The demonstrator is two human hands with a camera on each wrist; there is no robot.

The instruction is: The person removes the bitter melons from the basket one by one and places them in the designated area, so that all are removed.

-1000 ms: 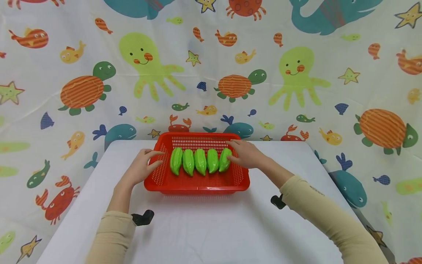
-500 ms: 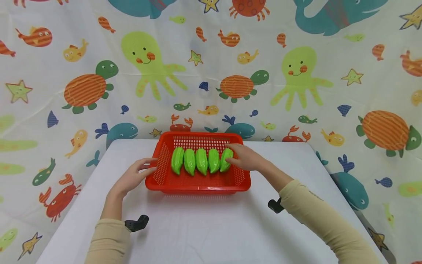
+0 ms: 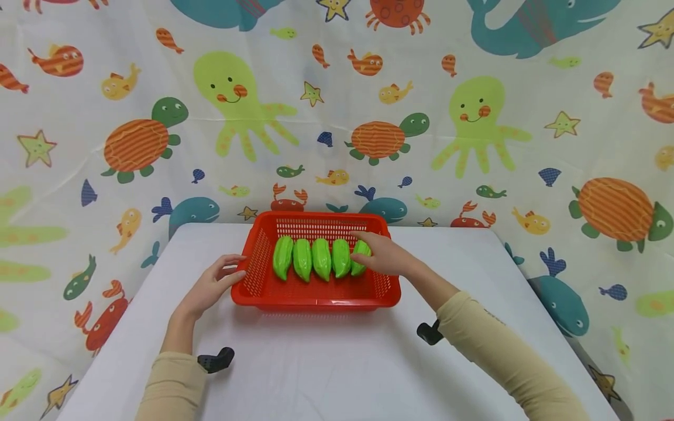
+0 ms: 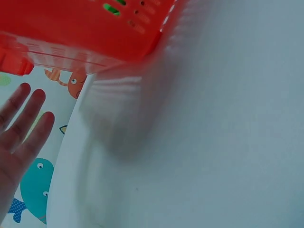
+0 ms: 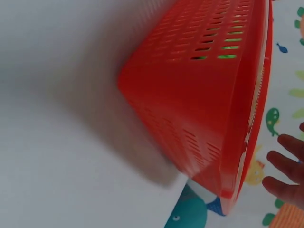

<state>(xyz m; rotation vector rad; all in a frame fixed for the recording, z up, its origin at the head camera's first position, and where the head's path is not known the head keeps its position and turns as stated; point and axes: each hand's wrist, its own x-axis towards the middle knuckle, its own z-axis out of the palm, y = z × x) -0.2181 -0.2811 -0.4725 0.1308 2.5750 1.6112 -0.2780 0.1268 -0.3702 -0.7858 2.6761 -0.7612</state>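
A red slotted plastic basket [image 3: 316, 303] stands on the white table, with several shiny green ridged fruits, like star fruit [image 3: 321, 259], side by side in a row. Over the basket's right side reaches my right hand [image 3: 387, 255], thumb and fingers spread above the rightmost green fruit [image 3: 362, 248] and partly covering it. In the right wrist view its fingers [image 5: 285, 165] are parted beyond the rim, with nothing between them. My left hand [image 3: 209, 285] is at the basket's left rim, fingers loosely bent and holding nothing; the left wrist view has its fingers [image 4: 35, 135] apart.
The white table [image 3: 316, 362] extends in front of the basket and to both sides. Behind it hangs a cloth [image 3: 326, 52] printed with sea animals. Each wrist wears a small black camera mount, such as the left mount [image 3: 217, 359].
My left hand has drawn back left and down, from over the basket's left side to its rim. My right hand has shifted slightly left and down over the rightmost green fruit.
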